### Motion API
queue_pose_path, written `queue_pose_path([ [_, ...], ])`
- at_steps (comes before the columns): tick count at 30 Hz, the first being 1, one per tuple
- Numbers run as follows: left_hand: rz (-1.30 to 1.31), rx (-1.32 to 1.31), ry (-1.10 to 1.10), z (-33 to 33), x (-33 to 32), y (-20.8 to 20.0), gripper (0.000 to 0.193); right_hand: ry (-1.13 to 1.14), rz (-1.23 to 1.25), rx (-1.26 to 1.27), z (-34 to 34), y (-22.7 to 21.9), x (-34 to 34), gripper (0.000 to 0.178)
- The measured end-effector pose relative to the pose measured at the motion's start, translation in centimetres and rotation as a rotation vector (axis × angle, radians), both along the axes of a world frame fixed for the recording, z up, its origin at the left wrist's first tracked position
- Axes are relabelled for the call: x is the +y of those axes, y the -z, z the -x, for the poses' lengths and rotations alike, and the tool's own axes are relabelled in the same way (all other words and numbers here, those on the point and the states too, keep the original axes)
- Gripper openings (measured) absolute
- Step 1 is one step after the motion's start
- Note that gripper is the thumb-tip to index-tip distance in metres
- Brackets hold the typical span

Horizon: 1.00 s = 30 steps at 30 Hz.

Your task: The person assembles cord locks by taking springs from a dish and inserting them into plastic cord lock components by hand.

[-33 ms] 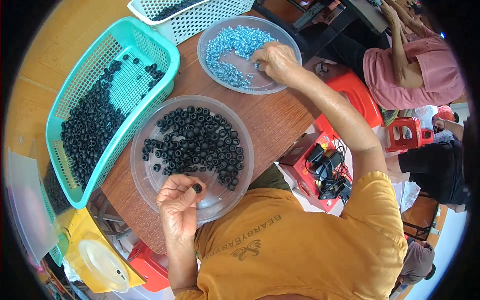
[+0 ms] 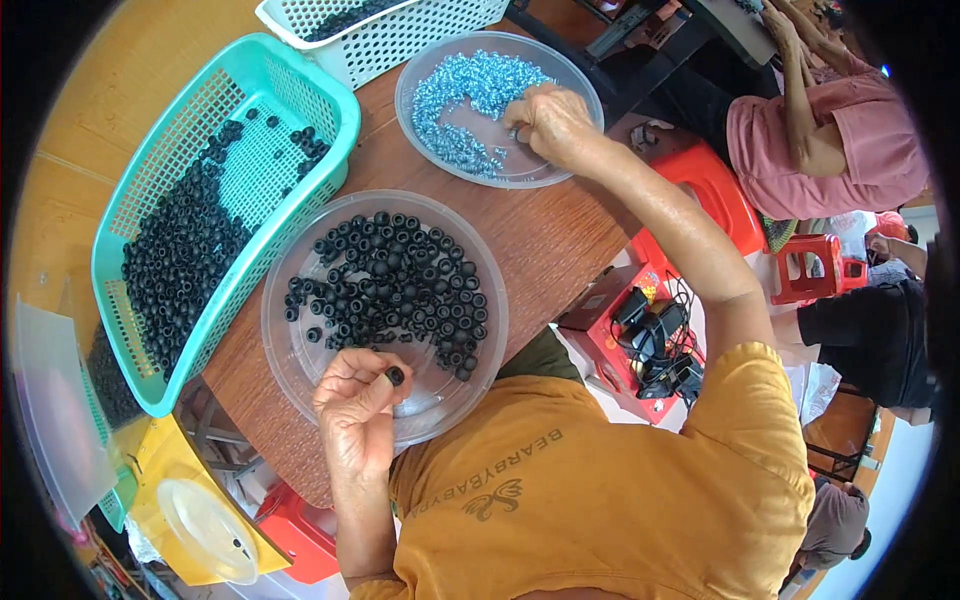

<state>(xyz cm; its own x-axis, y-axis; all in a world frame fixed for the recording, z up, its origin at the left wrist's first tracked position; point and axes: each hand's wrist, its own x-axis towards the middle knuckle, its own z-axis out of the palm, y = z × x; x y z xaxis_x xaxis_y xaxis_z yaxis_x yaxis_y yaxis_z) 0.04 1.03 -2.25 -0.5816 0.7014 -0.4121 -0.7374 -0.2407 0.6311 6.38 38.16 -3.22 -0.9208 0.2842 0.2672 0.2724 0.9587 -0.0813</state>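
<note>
Holding one black cap point(image 2: 394, 377) in a narrow pinch between thumb and finger of the left hand point(image 2: 353, 400), over the near part of a clear round tray point(image 2: 430, 398). Just beyond that pinch, inside the same tray, a loose heap of black caps point(image 2: 385, 275). Reaching with the right hand point(image 2: 553, 122) over a second round tray point(image 2: 483, 128), thumb and fingers bent and drawn close together; cannot tell whether holding anything there. Left of those fingertips, a spread of small shiny blue pieces point(image 2: 480, 80). Left of the left grip and farther off, a green basket point(image 2: 330, 85) with more black caps inside. Left of the right grip, beyond the second tray's edge, a white basket point(image 2: 400, 45). Between both grips, bare brown table point(image 2: 540, 240).
</note>
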Motion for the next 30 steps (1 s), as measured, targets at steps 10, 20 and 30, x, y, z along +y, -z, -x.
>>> queue_pose_path([
  [10, -0.033, 0.036, -0.009, 0.0, -0.2, -0.3, 0.015, 0.028, 0.186, 0.022, -0.6, -0.4, -0.4, 0.007],
  [20, -0.054, 0.02, 0.022, 0.0, -0.2, -0.3, 0.018, 0.08, 0.817, 0.066, -0.9, -1.8, -0.9, 0.014],
  [30, 0.026, 0.019, -0.03, 0.1, -0.1, -1.1, 0.016, -0.026, 1.275, 0.058, -1.3, -6.2, -10.0, 0.011],
])
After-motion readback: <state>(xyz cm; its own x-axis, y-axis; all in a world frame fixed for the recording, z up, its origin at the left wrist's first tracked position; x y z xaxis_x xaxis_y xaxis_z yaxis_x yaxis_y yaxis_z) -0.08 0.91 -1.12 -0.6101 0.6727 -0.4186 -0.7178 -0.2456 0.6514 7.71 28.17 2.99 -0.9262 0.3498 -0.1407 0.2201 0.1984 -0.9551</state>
